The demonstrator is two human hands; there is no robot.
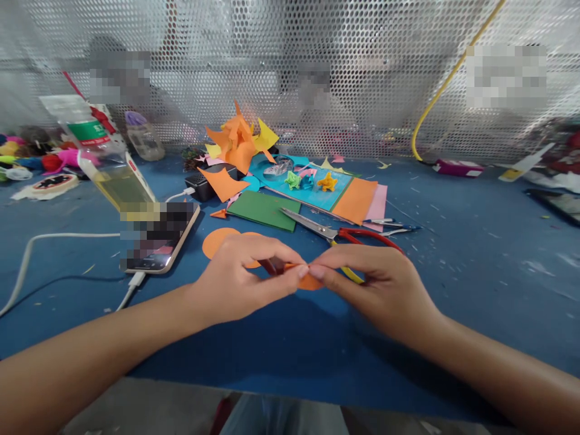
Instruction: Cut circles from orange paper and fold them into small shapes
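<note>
My left hand (244, 275) and my right hand (369, 281) meet over the blue table (475, 260), fingers pinched together on a small orange paper piece (308, 279). The thumbs and forefingers of both hands press its folded edge. Just behind my left hand lie two orange paper circles (217, 240). Scissors (330, 232) with red and yellow handles lie just beyond my right hand, partly hidden by it.
A phone (158, 238) on a white cable lies left of my hands. Behind are green (263, 209), orange and pink paper sheets, a blue sheet with small folded paper stars (326, 181), orange paper scraps (235, 142), a pen (399, 226), and a perforated metal screen (290, 60).
</note>
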